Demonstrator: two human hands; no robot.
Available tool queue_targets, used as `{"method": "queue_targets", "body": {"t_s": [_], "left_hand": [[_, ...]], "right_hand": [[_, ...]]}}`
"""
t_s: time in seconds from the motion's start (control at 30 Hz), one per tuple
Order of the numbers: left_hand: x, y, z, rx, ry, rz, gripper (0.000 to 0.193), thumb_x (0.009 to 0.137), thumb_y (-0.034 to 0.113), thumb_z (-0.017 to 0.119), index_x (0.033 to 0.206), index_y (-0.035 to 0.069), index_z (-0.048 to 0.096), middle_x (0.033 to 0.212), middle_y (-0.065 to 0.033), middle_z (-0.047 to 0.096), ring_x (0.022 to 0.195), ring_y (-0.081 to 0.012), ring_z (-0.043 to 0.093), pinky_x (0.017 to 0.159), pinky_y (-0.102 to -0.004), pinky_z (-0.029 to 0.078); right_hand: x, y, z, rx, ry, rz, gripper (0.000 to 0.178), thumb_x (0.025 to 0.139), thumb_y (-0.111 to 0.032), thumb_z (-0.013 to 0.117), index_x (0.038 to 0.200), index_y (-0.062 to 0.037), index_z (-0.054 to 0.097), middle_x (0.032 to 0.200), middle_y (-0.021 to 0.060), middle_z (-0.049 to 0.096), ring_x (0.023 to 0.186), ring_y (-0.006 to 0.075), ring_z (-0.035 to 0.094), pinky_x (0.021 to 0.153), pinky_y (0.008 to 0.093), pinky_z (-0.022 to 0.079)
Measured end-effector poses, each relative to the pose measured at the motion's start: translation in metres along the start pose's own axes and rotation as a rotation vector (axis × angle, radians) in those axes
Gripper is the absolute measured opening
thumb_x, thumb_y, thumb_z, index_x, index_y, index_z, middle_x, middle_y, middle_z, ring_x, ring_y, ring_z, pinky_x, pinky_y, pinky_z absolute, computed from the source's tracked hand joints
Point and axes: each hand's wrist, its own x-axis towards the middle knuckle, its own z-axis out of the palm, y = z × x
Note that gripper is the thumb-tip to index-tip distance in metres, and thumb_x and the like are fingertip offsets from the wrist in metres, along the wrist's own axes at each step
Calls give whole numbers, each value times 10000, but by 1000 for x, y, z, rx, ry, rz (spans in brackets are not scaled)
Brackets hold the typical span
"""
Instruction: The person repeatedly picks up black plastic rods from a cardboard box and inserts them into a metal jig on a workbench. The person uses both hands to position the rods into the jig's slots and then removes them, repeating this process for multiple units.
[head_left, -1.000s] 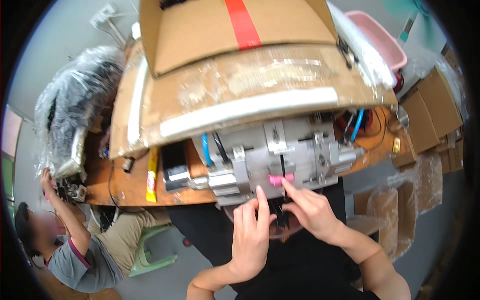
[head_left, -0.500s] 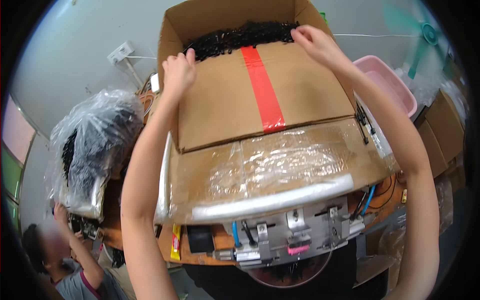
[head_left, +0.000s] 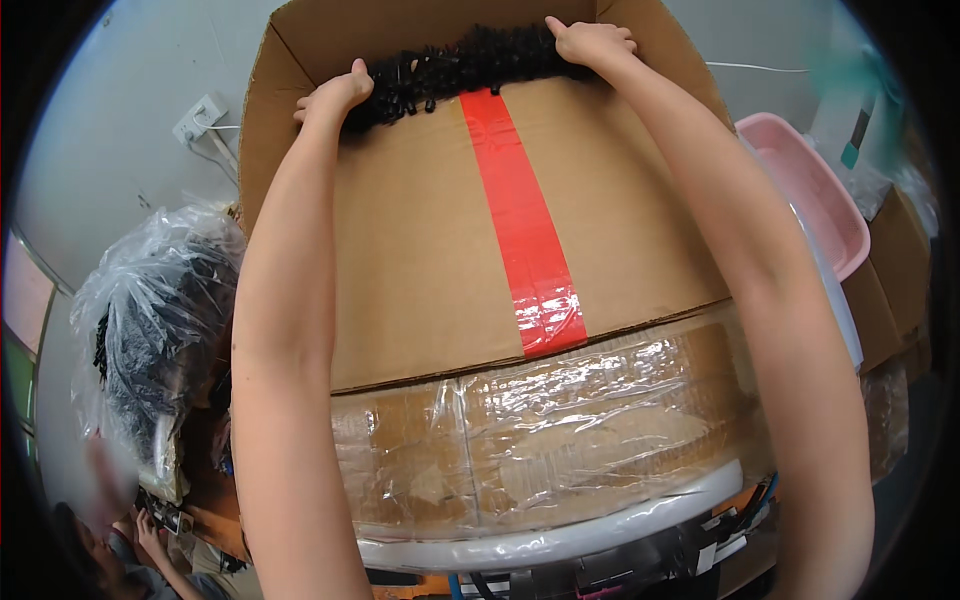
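Note:
A big open cardboard box (head_left: 400,250) fills the middle, its near panel crossed by a strip of red tape (head_left: 515,230). Behind that panel lies a heap of small black parts (head_left: 460,70), too fine to make out singly. At the heap's left end is my left hand (head_left: 335,95), thumb raised and fingers spread toward the box's left side. My right hand (head_left: 595,45) is over the heap's right end, thumb stretched out and fingers apart. Nothing shows in either hand.
Clear tape covers the cardboard nearer me, edged by a white padded strip (head_left: 560,530). Left stands a plastic-bagged dark bundle (head_left: 160,310), with another person below it. A pink basin (head_left: 810,195) and a fan (head_left: 870,110) are on the right.
Both forearms reach farther over the box, which now looks nearer and larger. My hands have gone from curled fingers to spread ones, and the left has shifted outward.

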Motion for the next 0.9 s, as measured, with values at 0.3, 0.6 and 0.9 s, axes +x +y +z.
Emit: {"method": "queue_targets", "body": {"t_s": [0.3, 0.6, 0.9], "left_hand": [[9, 0, 1, -6, -28, 90, 633, 951, 487, 345, 1400, 56, 460, 1451, -216, 418, 1366, -403, 316, 1091, -468, 292], [13, 25, 6, 8, -82, 205, 601, 939, 446, 396, 1417, 86, 439, 1452, -211, 420, 1355, -387, 349, 1071, -475, 327], [7, 33, 10, 38, -155, 263, 586, 927, 405, 448, 1435, 116, 418, 1453, -206, 423, 1345, -371, 383, 1050, -482, 363]], "right_hand": [[-32, -7, -14, 65, -21, -17, 828, 922, -689, 221, 1359, -48, 514, 1378, 252, 477, 1313, 379, 420, 1065, 507, 324], [-35, -14, -14, 186, -92, -50, 891, 854, -786, 234, 1461, -153, 392, 1504, 259, 302, 1416, 406, 247, 1120, 600, 175], [-50, -21, -18, 132, -187, -183, 832, 865, -736, 355, 1447, -143, 407, 1519, 260, 264, 1424, 415, 216, 1107, 639, 185]]}}
